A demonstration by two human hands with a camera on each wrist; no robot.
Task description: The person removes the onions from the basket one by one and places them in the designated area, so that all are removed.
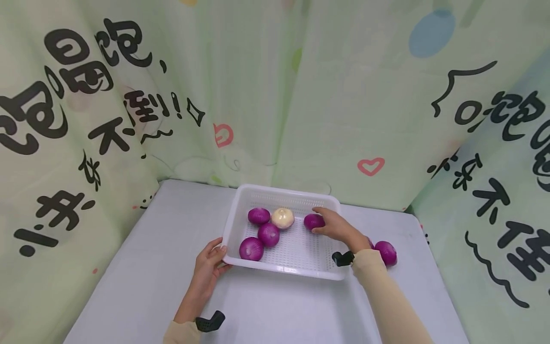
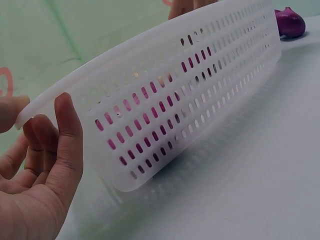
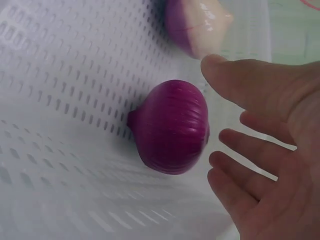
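A white perforated plastic basket (image 1: 288, 274) sits on the table with several purple onions and one pale-topped onion (image 1: 282, 218) in it. My left hand (image 1: 209, 264) grips the basket's front left corner; the left wrist view shows the thumb over the rim and fingers beneath it. Over the basket's right side, my right hand (image 1: 337, 227) is spread beside a purple onion (image 3: 172, 127). In the right wrist view its fingers stand apart from that onion. The onion with a purple and cream skin (image 3: 200, 25) lies beyond the thumb.
Outside the basket on the right, a purple onion (image 1: 386, 253) lies on the table (image 1: 142, 282), with another partly hidden behind my right wrist. A patterned curtain (image 1: 318, 105) with black lettering surrounds the table at the back and sides.
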